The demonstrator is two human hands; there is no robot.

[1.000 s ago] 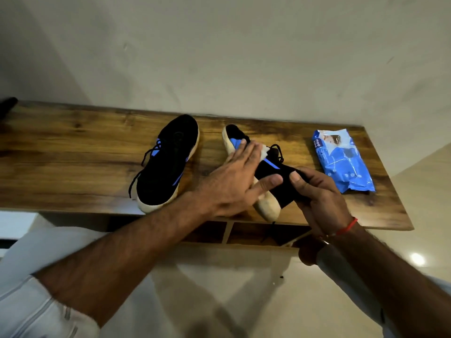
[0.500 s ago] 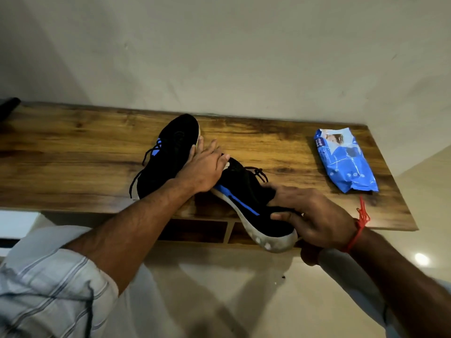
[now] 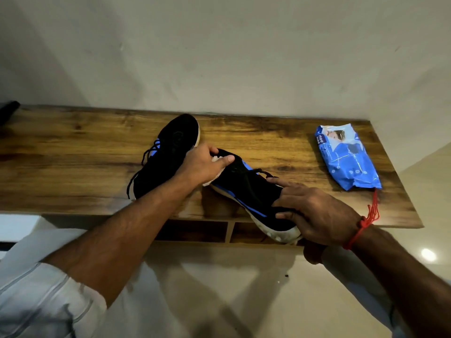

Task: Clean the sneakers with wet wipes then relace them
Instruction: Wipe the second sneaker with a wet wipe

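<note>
The right hand grips the heel end of one sneaker, fingers curled round its collar, tilting it so the toe props on the desk and the heel juts past the near edge, probably to steady it and turn the side up for wiping. The left hand pinches a white wet wipe against the toe end. The other sneaker lies just left, set aside, laces still in (relacing not yet begun). The wipes pack sits far right, within reach for a fresh sheet

Wooden shelf: sneaker, wipes pack
</note>
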